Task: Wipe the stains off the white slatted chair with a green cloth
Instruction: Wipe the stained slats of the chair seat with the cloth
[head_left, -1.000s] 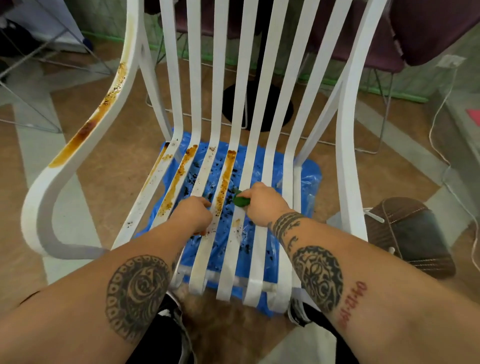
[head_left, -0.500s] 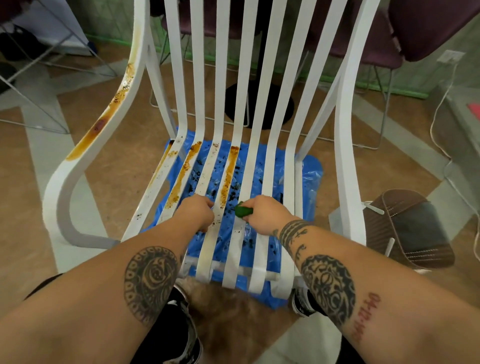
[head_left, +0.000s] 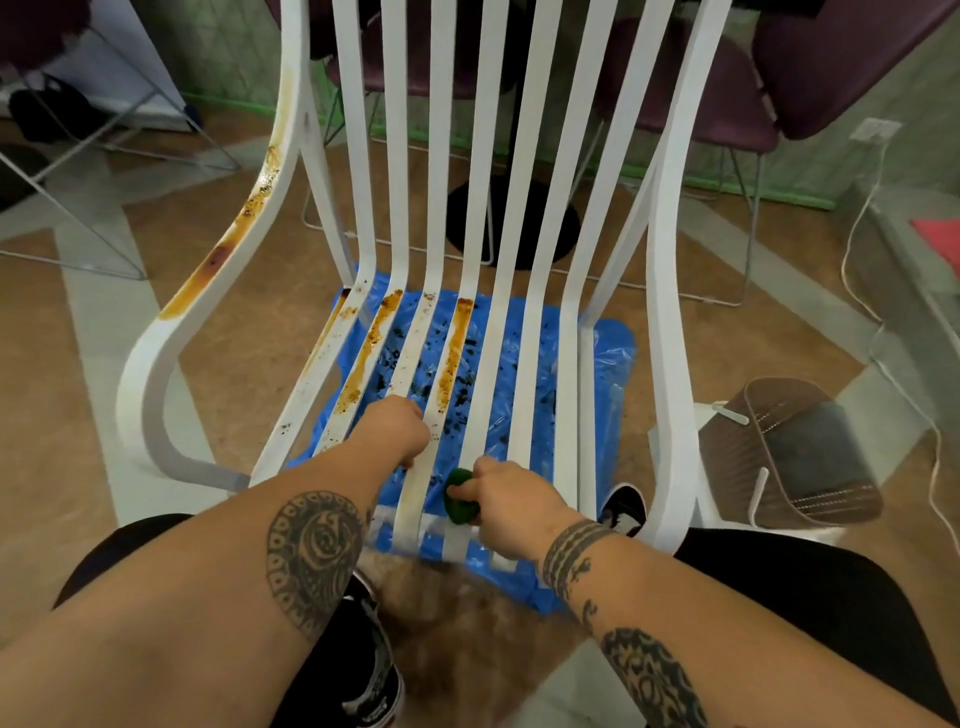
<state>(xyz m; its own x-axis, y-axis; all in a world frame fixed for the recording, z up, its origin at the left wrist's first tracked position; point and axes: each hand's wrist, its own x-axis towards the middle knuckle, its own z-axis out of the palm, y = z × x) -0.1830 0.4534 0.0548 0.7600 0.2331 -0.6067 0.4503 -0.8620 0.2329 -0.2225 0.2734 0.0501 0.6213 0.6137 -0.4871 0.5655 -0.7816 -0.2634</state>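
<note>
Trouble from here would most likely have come from the size of the wad: the right hand (head_left: 511, 501) had the green cloth (head_left: 460, 501) bunched tight in curled fingers and pressed to the near end of a seat slat on the white slatted chair (head_left: 670, 312), so little fabric met the paint. Pushed up the slat like that, it could have dragged the orange-brown stains (head_left: 454, 358) along as a smear rather than lifting them, and a soiled wad might have marked the cleaner slats to the right. The gaps between slats were wide, so a loose grip could have let the cloth drop through onto the blue plastic sheet (head_left: 597, 364) spread on the floor beneath. The left hand (head_left: 395, 428) was closed round a slat a little farther up the seat, apparently bracing the chair; without that hold the chair could probably have shifted under a hard stroke. The long stain on the left armrest (head_left: 223, 254) looked untouched. Both hands' fingertips were hidden behind knuckles and slats, the chair's top was cut off by the frame, its front edge lay under the forearms, and whether the black specks sat on the slats or only on the sheet could not be told.
</note>
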